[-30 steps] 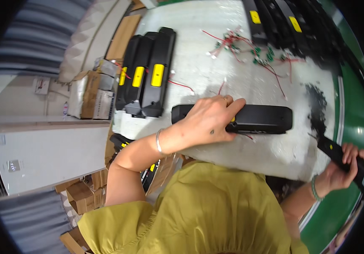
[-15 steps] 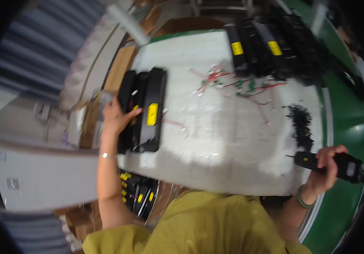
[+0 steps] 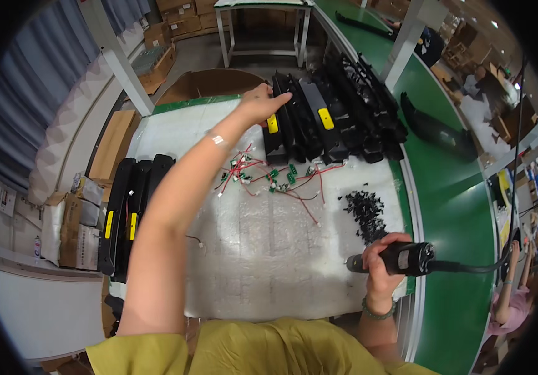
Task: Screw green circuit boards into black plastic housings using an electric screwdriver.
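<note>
My left hand [image 3: 260, 106] reaches to the far side of the padded white table [image 3: 250, 275]. Its thumb and fingers close round the upper part of a long black plastic housing [image 3: 274, 149] with a yellow label, the leftmost of a row. In my right hand [image 3: 378, 270], at the near right, is a corded black electric screwdriver [image 3: 410, 257], its nose towards the left. Just beyond it lies a heap of small black pieces [image 3: 365, 212]. Small green circuit boards with red and black wires [image 3: 275, 178] lie loose before the row.
More black housings [image 3: 116, 228] lie at the table's left edge, partly behind my left forearm. A green bench [image 3: 450, 219] runs along the right, bearing a curved black part [image 3: 438, 131]. Cardboard boxes [image 3: 114, 147] stand at the left. Another person [image 3: 513, 303] is at the far right.
My left hand has left the housings at the left and moved across to the far row. The screwdriver stays in my right hand, and my view has shifted.
</note>
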### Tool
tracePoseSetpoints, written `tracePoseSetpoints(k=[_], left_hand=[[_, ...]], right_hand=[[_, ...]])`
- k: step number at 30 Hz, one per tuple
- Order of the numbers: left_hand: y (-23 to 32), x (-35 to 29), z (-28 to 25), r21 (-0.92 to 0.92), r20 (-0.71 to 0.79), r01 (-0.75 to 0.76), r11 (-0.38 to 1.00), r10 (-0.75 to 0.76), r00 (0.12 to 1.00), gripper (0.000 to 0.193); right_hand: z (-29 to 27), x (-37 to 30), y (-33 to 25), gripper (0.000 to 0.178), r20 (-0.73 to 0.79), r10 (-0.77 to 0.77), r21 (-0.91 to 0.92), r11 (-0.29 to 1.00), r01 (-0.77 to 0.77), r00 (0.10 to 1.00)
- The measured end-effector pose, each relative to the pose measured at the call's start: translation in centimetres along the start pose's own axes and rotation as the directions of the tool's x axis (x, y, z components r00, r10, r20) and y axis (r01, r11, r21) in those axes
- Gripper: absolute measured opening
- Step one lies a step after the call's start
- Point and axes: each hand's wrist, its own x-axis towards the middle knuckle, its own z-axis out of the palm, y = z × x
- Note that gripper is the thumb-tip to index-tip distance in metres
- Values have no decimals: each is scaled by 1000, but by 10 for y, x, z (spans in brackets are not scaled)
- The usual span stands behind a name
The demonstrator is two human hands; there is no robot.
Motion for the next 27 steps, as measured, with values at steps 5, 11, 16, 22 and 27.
tracePoseSetpoints(k=[5, 11, 16, 22, 27], left_hand=[[-3, 40, 46, -40, 30, 201, 979, -200, 979, 49], [-20, 62, 45, -313, 214, 318, 895, -260, 942, 16], [-20, 3, 13, -497, 344, 249, 831, -75, 936, 16], [-30, -84, -30, -619, 417, 163, 769, 145, 897, 22], [-32, -171, -47, -653, 379, 279, 704, -16, 925, 25]], right_hand=[[1, -5, -1, 33, -19, -30, 25, 999, 30, 999], [4, 3, -3, 31, -56, -11, 50, 999, 14, 998], [3, 5, -4, 30, -52, 9, 32, 999, -8, 999], [-6, 7, -2, 29, -71, 15, 148, 989, -4, 997], [-4, 11, -4, 29, -82, 17, 144, 990, -5, 996]])
